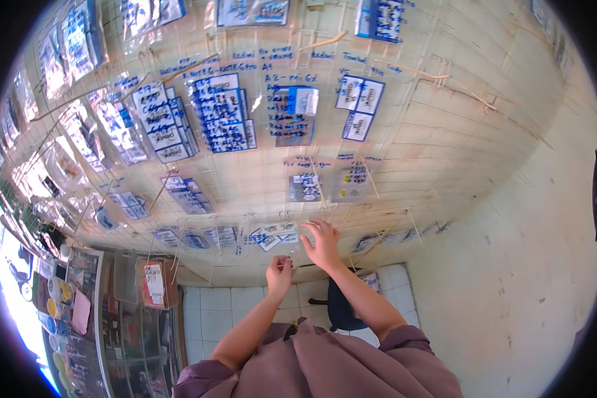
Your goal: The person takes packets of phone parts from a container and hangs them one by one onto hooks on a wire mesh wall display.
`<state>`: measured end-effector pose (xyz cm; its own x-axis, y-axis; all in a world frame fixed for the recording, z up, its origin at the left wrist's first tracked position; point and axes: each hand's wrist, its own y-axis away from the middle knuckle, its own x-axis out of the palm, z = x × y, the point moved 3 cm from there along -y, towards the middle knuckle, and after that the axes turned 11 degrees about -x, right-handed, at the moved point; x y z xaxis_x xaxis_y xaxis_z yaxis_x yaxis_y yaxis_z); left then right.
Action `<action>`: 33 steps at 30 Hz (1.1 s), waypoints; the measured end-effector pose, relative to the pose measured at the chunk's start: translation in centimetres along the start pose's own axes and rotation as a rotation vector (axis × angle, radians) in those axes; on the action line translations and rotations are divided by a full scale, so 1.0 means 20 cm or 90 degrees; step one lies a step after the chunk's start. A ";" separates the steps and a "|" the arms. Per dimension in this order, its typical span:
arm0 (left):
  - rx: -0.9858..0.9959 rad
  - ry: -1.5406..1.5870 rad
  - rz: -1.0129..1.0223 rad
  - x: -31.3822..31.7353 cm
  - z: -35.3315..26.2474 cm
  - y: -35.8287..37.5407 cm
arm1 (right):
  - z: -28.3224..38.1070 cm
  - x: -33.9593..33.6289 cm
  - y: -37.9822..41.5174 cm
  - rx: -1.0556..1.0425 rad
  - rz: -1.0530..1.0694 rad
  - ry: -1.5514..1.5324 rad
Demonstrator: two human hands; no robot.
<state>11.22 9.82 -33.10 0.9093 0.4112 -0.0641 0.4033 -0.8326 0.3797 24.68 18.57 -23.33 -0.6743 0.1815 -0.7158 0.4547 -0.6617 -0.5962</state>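
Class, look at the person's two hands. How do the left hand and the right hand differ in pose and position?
The left hand has its fingers curled in; the right hand is open, fingers spread.
The left hand is lower in the view, below the blue-edged packet; the right hand is higher, beside that packet.
Both are bare and reach towards the wall rack.

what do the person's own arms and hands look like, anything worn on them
Both the left hand and the right hand are bare, with no gloves. Loose, dusty-purple sleeves end around the elbows, leaving the forearms uncovered. No watch or bracelet shows; the fingers are too small to rule out rings.
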 end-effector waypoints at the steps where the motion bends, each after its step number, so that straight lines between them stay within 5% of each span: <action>1: -0.006 0.002 -0.008 -0.02 0.04 -0.03 | 0.00 0.05 0.00 -0.003 0.007 -0.006; 6: -0.250 0.326 -0.066 -0.08 0.15 -0.11 | -0.07 0.26 0.03 0.142 0.115 -0.052; 18: -0.260 0.567 -0.118 -0.12 0.13 -0.32 | -0.18 0.44 0.10 0.277 0.053 -0.287; 25: -0.161 0.484 -0.045 -0.12 0.13 -0.22 | -0.17 0.26 0.20 0.322 0.009 -0.376; 28: -0.046 0.411 0.047 -0.14 0.07 -0.13 | -0.14 0.18 0.18 0.165 -0.063 -0.251; 33: 0.102 0.084 0.085 -0.29 0.02 0.02 | 0.08 0.00 0.05 0.141 -0.063 -0.184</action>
<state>6.11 7.00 -32.97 0.9387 0.3294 0.1016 0.3010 -0.9269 0.2242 24.17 16.73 -23.40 -0.8593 0.0616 -0.5077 0.2627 -0.7986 -0.5415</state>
